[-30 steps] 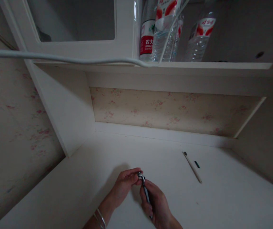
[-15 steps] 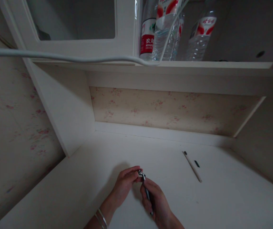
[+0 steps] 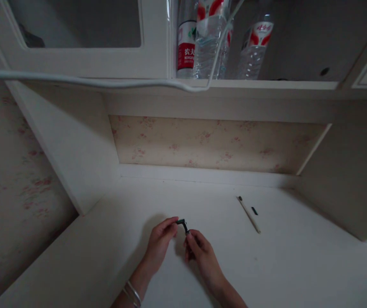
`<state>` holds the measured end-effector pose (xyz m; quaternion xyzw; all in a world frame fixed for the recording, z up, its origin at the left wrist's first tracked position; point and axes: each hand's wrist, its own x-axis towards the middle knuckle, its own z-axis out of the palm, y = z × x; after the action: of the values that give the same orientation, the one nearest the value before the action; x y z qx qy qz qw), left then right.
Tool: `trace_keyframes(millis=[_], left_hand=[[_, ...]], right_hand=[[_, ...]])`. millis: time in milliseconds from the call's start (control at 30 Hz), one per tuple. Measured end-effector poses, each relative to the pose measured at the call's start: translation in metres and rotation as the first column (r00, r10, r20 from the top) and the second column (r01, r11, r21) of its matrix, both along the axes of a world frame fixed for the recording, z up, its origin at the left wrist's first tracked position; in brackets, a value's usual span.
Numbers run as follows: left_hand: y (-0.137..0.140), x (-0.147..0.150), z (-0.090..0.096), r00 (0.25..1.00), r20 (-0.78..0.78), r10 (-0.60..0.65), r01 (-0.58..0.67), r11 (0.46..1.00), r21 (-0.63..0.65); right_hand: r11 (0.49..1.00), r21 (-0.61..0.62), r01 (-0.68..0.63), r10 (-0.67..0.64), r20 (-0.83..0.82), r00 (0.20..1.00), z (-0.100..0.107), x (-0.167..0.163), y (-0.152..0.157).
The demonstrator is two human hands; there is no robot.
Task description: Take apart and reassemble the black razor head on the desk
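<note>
Above the white desk (image 3: 132,252), both hands are on a small dark, shiny tool with a bent neck (image 3: 185,226), which looks like a razor. My left hand (image 3: 160,239) pinches the dark, bar-shaped end between thumb and fingertips. My right hand (image 3: 202,252) is closed around the handle side, with the thumb on top; most of the handle is hidden by those fingers. To the right on the desk lie a slim pale stick (image 3: 250,216) with a dark tip and, beside it, a short dark strip (image 3: 254,211).
Overhead runs a cabinet shelf (image 3: 266,84) holding several plastic water bottles (image 3: 210,51). A thick white cable (image 3: 106,82) crosses in front of it. A cabinet side panel (image 3: 71,141) stands at the left, and floral wallpaper (image 3: 183,145) covers the back.
My view has shifted right. The tool has turned, so its bent end now shows between the hands. My right fingers have moved up toward its neck, and the handle is less visible.
</note>
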<state>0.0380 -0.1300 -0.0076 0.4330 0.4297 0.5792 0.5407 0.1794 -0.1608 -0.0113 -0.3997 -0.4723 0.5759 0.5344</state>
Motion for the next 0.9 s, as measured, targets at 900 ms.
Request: trace_keyframes(millis=[900], left_hand=[[-0.003, 0.011, -0.017, 0.849, -0.529, 0.003, 0.139, 0.964, 0.228]], right_hand=[[0.973, 0.106, 0.205, -0.172, 0.925, 0.340, 0.026, 0.135, 0.075]])
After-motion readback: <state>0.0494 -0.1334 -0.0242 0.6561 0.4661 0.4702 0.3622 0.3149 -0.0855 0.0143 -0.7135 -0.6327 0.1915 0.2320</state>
